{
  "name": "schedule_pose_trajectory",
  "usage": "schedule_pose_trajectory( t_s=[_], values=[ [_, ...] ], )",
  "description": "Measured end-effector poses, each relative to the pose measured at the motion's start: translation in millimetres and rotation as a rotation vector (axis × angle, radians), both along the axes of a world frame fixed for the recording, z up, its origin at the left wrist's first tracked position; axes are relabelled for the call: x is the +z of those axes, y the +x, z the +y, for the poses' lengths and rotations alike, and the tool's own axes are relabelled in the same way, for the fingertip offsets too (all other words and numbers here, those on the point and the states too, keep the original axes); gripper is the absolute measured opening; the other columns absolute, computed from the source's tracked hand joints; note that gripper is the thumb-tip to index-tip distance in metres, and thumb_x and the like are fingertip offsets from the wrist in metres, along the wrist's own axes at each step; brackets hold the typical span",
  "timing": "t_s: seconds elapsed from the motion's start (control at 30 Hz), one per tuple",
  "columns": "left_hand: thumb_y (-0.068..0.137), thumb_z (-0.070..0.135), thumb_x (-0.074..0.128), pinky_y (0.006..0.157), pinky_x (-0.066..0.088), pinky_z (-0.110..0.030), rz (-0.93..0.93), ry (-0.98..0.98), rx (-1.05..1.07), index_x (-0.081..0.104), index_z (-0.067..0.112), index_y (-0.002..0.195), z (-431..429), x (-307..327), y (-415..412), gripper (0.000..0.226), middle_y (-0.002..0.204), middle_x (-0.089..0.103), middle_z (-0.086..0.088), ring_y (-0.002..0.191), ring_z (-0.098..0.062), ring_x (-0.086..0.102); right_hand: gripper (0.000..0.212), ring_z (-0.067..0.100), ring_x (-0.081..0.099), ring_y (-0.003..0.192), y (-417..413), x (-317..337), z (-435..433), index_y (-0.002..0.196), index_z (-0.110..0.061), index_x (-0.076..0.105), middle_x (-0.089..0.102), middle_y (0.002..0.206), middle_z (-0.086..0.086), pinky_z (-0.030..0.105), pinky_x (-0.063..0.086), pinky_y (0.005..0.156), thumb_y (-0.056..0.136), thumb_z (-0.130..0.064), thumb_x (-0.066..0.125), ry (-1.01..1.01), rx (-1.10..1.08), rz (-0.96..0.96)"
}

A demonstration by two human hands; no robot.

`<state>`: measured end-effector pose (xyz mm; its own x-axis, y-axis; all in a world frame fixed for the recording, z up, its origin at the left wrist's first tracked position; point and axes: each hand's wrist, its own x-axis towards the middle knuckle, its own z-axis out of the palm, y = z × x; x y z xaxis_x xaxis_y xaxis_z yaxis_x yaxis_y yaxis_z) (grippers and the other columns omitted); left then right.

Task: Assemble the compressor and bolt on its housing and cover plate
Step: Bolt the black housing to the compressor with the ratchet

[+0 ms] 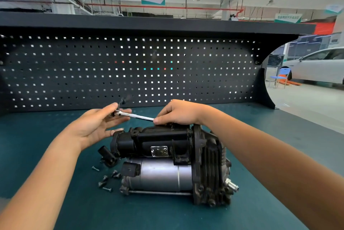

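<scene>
The left hand (96, 124) is held palm up above the bench, its fingers straight and spread. The blurred dark head of a slim silver tool (135, 116) lies between its thumb and forefinger; whether the head is pinched there cannot be told. The right hand (178, 112) is held with curled fingers, and the thin end of the tool is pinched between its thumb and fingertips. The underside of this hand rests on the black top of the compressor (167, 157). The two hands are thus joined by the tool, which is held nearly level just above the compressor's far left end.

The compressor is laid on its side on the green bench top (149, 215), near the middle, with a grey metal cylinder at the front, a black body behind it and a ribbed dark casting at the right end. A short silver pipe stub (231, 186) projects from the right end. A black plug (108, 155) hangs at the left end. Several loose screws (106, 180) are scattered on the bench just left of the cylinder.

A dark pegboard (130, 71) is set upright behind the bench, under a shelf (149, 23). A white car (316, 66) and a blue chair (279, 78) are seen at the far right.
</scene>
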<state>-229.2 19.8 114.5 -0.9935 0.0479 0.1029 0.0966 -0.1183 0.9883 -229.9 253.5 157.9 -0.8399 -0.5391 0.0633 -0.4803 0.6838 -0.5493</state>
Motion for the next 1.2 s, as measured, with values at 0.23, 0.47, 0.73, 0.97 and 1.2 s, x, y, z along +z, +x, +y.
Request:
schedule_pose_trajectory(
  t_s=[0.23, 0.47, 0.73, 0.97, 1.2],
  values=[
    [0.071, 0.003, 0.055, 0.065, 0.057, -0.021, 0.205, -0.028, -0.063, 0.062, 0.013, 0.11, -19.2, 0.7, 8.4, 0.041, 0.101, 0.073, -0.001, 0.086, -0.006, 0.069, 0.016, -0.008, 0.051, 0.056, -2.8, -1.4, -0.6, 0.091, -0.017, 0.069, 0.056, 0.064, -0.021, 0.001, 0.035, 0.052, 0.091, -0.031, 0.06, 0.025, 0.033, 0.043],
    [0.072, 0.005, 0.057, 0.061, 0.055, -0.015, 0.268, -0.091, -0.022, 0.063, 0.011, 0.107, -19.1, 1.6, 8.6, 0.036, 0.095, 0.074, -0.003, 0.079, -0.006, 0.069, 0.039, 0.015, 0.049, 0.072, -2.6, -1.2, -0.9, 0.094, -0.007, 0.069, 0.059, 0.082, 0.005, 0.023, 0.039, 0.07, 0.095, -0.041, 0.049, 0.114, 0.015, 0.025],
    [0.095, 0.036, 0.049, 0.042, 0.045, -0.018, -0.076, -0.353, 0.21, 0.063, 0.006, 0.082, 3.6, -8.1, -0.7, 0.035, 0.078, 0.071, -0.007, 0.059, -0.008, 0.063, 0.031, 0.008, 0.059, 0.079, -0.5, -2.8, -2.3, 0.104, -0.011, 0.072, 0.071, 0.097, -0.002, 0.017, 0.043, 0.076, 0.092, -0.035, 0.056, 0.104, 0.033, 0.114],
    [0.09, 0.008, 0.051, 0.054, 0.055, -0.019, 0.029, 0.022, 0.035, 0.065, 0.009, 0.095, -6.4, 1.0, 5.8, 0.014, 0.086, 0.074, -0.004, 0.073, -0.009, 0.071, 0.055, 0.017, 0.036, 0.055, 1.8, 1.0, -3.1, 0.061, -0.002, 0.04, 0.035, 0.056, 0.005, 0.031, 0.033, 0.065, 0.096, -0.045, 0.041, 0.116, -0.067, 0.055],
    [0.067, -0.004, 0.058, 0.066, 0.057, -0.02, 0.248, -0.115, -0.043, 0.063, 0.004, 0.095, -18.8, 7.7, 19.8, 0.03, 0.092, 0.074, -0.006, 0.085, -0.013, 0.071, 0.036, 0.012, 0.061, 0.083, -1.1, -0.9, -1.0, 0.097, -0.012, 0.072, 0.07, 0.094, 0.0, 0.027, 0.045, 0.087, 0.091, -0.042, 0.054, 0.077, -0.009, 0.013]
  ],
)
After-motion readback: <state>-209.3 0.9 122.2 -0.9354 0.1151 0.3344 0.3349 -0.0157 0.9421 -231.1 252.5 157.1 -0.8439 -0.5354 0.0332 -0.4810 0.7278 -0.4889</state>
